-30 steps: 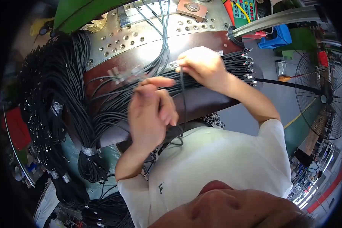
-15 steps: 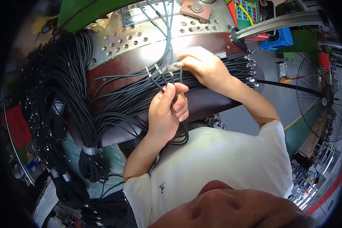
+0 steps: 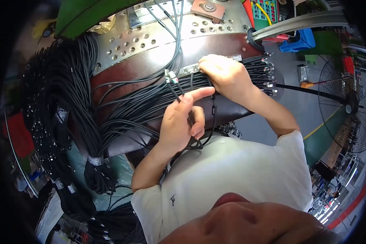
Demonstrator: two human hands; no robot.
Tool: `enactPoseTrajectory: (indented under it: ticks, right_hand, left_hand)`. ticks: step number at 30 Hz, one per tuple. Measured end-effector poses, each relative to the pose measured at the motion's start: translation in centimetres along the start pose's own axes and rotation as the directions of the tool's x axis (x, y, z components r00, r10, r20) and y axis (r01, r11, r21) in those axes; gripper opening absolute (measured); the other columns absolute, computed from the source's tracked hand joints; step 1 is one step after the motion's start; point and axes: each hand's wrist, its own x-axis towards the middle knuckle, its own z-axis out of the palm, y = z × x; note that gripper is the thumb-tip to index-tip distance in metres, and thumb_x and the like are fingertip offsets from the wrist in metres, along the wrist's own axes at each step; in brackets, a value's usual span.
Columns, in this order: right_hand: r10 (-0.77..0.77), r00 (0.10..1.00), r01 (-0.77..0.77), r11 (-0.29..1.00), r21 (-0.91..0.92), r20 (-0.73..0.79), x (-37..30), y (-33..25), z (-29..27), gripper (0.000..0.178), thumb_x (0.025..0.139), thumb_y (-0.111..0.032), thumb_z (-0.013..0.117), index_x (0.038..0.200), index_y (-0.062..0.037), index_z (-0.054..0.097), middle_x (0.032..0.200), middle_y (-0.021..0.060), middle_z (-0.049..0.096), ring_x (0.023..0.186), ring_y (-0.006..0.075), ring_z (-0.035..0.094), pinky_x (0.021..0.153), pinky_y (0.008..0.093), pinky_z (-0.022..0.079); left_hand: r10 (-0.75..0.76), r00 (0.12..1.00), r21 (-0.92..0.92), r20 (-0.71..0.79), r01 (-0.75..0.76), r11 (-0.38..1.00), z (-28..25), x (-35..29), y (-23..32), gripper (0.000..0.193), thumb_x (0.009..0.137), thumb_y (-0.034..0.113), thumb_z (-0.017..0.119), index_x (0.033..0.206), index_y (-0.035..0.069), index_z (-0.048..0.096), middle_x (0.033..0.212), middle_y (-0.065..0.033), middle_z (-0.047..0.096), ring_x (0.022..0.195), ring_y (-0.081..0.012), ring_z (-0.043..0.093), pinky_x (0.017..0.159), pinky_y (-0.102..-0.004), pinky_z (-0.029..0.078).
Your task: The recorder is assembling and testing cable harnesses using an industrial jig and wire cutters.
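Thin black cables with bare metal connector ends [image 3: 171, 77] stand up from my left hand [image 3: 178, 122]. Its thumb pinches them against the curled fingers, while the index finger stretches right toward my other hand. Closed and knuckles up, my right hand [image 3: 227, 76] rests by a narrow metal strip [image 3: 188, 70] at the table's edge. A single black cable [image 3: 213, 110] hangs in a loop from beneath its fingers, whose tips are hidden. Under both hands lies a wide layer of black cables [image 3: 138, 103], with connector ends [image 3: 268, 73] bunched at the right.
A thick tied bundle of black cables [image 3: 83, 110] drapes over the table's left side. Behind the brown edge [image 3: 130, 65] is a perforated metal plate [image 3: 138, 46] with a bolted clamp block [image 3: 207, 9]. A green machine part [image 3: 89, 16] overhangs the back left. A floor fan [image 3: 345, 107] stands right.
My right hand has shifted slightly right and down, drawing one cable away from the left hand's group. My left index finger has straightened toward the right, and fewer connectors show above the left thumb.
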Motion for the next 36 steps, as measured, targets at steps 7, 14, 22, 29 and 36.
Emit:
enactPoseTrajectory:
  ticks: [7, 14, 22, 29, 36]
  right_hand:
    - [-0.173, 0.975, 0.177, 0.984, 0.017, -0.136, 0.8, 0.2, -1.5, 0.026, 0.069, -0.008, 0.062, 0.094, -0.0054, 0.060, 0.093, 0.0072, 0.063, 0.080, 0.0235, 0.062, 0.068, 0.0327, 0.051]
    - [0.036, 0.965, 0.014, 0.983, 0.186, -0.261, -0.5, 3.2, -1.4, 0.016, 0.071, -0.004, 0.066, 0.085, -0.0090, 0.062, 0.085, 0.0020, 0.064, 0.078, 0.0236, 0.063, 0.068, 0.0340, 0.050]
    - [0.134, 0.988, -0.146, 0.968, 0.205, 0.072, -0.4, 2.8, -1.8, 0.014, 0.073, 0.004, 0.063, 0.085, 0.0001, 0.058, 0.086, 0.0100, 0.062, 0.076, 0.0254, 0.064, 0.067, 0.0306, 0.052]
    - [0.222, 0.967, -0.254, 0.893, 0.371, 0.126, -0.9, 4.2, -1.3, 0.011, 0.075, 0.002, 0.063, 0.085, -0.0008, 0.059, 0.085, 0.0060, 0.061, 0.074, 0.0224, 0.062, 0.066, 0.0312, 0.050]
    - [-0.085, 0.980, 0.096, 0.994, 0.054, -0.179, -0.9, 3.7, -2.3, 0.025, 0.073, -0.002, 0.066, 0.097, -0.0081, 0.065, 0.098, 0.0073, 0.061, 0.090, 0.0277, 0.059, 0.078, 0.0360, 0.049]
  left_hand:
    - [-0.067, 0.996, -0.025, 0.062, 0.069, 0.997, 0.6, 0.9, -0.6, 0.051, 0.101, 0.035, 0.030, 0.116, -0.007, 0.053, 0.046, 0.0022, 0.034, 0.038, -0.0067, 0.029, 0.035, -0.0204, 0.029]
    - [0.262, 0.958, 0.489, -0.120, -0.173, 0.855, 1.4, -0.2, 0.2, 0.045, 0.102, 0.032, 0.034, 0.114, -0.004, 0.056, 0.065, -0.0057, 0.060, 0.056, -0.0077, 0.055, 0.055, -0.0199, 0.045]
    - [-0.134, 0.990, 0.370, -0.036, 0.138, 0.919, 1.8, 1.2, 0.4, 0.048, 0.101, 0.036, 0.033, 0.091, -0.004, 0.058, 0.057, -0.0066, 0.057, 0.047, -0.0092, 0.051, 0.047, -0.0202, 0.041]
    - [-0.179, 0.983, 0.284, -0.028, 0.180, 0.942, 2.0, 1.5, -0.1, 0.048, 0.100, 0.036, 0.034, 0.089, -0.005, 0.059, 0.054, -0.0081, 0.055, 0.042, -0.0117, 0.048, 0.041, -0.0221, 0.040]
    - [-0.255, 0.962, 0.155, 0.095, 0.239, 0.959, 1.4, 2.1, 0.0, 0.048, 0.099, 0.036, 0.035, 0.093, -0.005, 0.058, 0.055, -0.0075, 0.056, 0.042, -0.0106, 0.049, 0.040, -0.0213, 0.039]
